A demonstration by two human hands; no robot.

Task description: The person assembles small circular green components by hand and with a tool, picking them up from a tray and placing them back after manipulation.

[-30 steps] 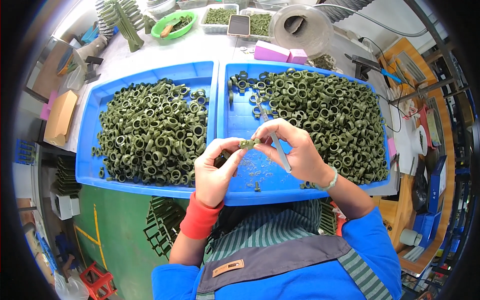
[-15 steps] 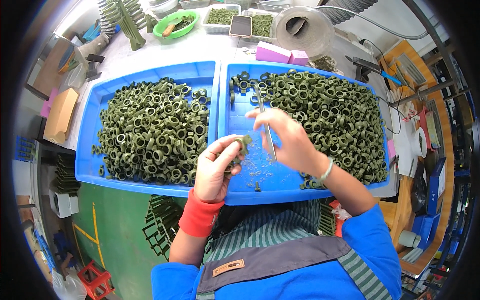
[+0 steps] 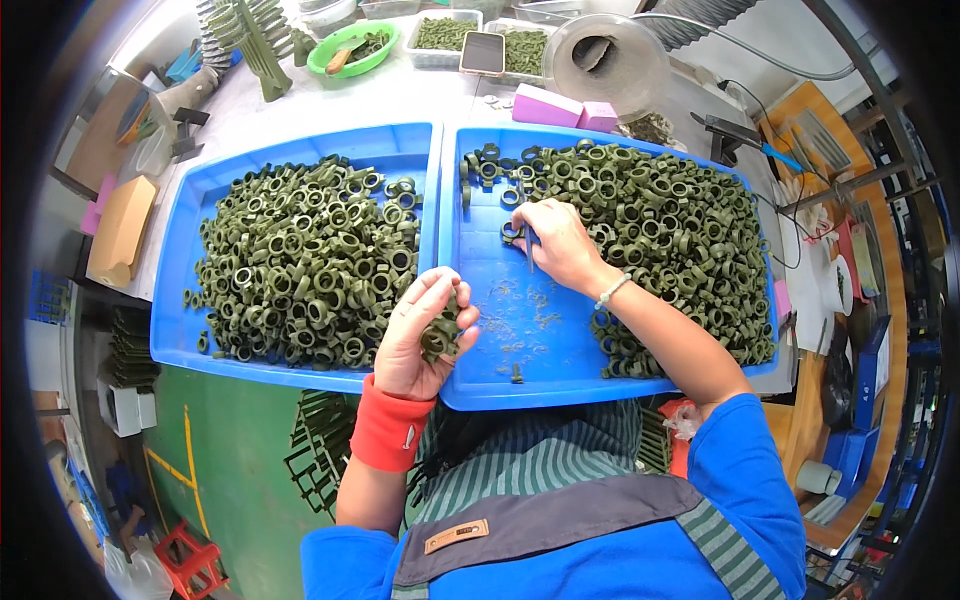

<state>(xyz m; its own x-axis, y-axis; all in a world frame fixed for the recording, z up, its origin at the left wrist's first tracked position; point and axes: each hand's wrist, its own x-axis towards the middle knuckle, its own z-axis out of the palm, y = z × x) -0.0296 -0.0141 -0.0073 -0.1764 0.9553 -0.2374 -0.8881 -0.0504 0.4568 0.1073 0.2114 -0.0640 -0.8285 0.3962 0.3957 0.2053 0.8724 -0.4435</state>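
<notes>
My left hand is closed around several dark green ring-shaped parts, over the near edges where the two trays meet. Palm and fingers partly hide these rings. My right hand is over the right tray, its fingers closed on a slim metal tool that points down. Whether the tool is a blade or a file, I cannot tell. At the right fingertips is one green ring; whether it is gripped or only touched is unclear. A large heap of like rings fills the right side of this tray.
The left blue tray carries another heap of green rings. Small green scraps litter the floor of the right blue tray. Behind stand pink blocks, a phone, a green bowl and a wide duct mouth.
My right hand has moved down onto a ring in the right tray, the metal tool still in it. My left hand has turned and shifted slightly left, its fingers now curled round the rings.
</notes>
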